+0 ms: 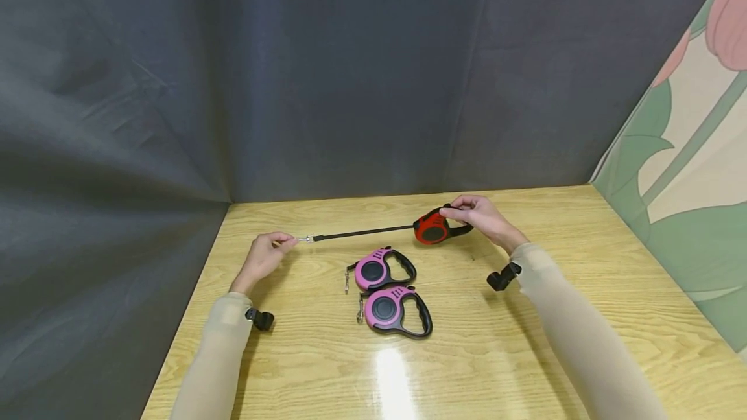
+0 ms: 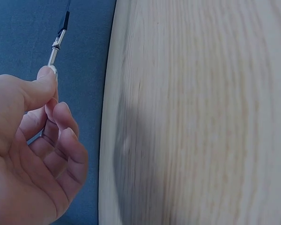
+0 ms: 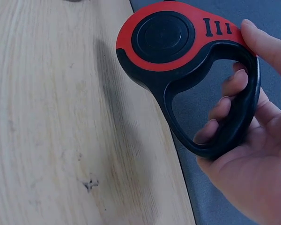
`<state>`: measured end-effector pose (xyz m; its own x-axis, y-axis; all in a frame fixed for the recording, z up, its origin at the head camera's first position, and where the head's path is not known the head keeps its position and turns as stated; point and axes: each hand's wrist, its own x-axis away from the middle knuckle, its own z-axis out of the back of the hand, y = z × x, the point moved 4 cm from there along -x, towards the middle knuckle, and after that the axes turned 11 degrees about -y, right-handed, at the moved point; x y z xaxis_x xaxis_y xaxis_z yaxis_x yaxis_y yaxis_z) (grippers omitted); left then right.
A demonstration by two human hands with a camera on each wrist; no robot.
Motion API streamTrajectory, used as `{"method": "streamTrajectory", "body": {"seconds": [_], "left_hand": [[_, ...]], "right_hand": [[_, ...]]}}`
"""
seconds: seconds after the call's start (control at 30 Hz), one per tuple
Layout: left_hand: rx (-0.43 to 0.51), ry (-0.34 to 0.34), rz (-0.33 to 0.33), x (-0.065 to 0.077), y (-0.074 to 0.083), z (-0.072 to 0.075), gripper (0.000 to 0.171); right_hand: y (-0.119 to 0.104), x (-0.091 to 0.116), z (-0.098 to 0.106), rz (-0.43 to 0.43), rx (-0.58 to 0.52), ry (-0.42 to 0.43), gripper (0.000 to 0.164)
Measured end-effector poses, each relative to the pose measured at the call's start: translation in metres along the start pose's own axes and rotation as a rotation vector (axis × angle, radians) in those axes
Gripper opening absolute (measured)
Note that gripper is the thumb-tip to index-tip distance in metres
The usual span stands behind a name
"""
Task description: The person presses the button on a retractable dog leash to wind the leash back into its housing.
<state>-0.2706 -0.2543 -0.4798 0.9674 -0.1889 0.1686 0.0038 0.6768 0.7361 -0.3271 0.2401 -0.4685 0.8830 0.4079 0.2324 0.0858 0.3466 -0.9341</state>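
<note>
My right hand grips the black loop handle of a red and black retractable dog leash, its fingers curled through the handle opening in the right wrist view. From the leash's case a black strap stretches left, drawn out straight. At its far end my left hand pinches the silver metal clip between thumb and index finger, the other fingers loosely bent. Below the strap, two pink and black retractable leashes lie on the table: an upper one and a lower one, one just in front of the other.
The wooden table has a dark grey curtain behind it and along its left side. A floral cloth hangs at the right. Small metal clips dangle from the left ends of both pink leashes.
</note>
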Motion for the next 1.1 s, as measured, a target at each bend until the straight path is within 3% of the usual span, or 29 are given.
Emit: {"method": "streamTrajectory", "body": {"seconds": [1.1], "left_hand": [[0.013,-0.016,-0.017,-0.003,0.008,-0.010,0.027]], "right_hand": [[-0.002,-0.012,-0.013,0.028,-0.041,-0.032,0.031]]}}
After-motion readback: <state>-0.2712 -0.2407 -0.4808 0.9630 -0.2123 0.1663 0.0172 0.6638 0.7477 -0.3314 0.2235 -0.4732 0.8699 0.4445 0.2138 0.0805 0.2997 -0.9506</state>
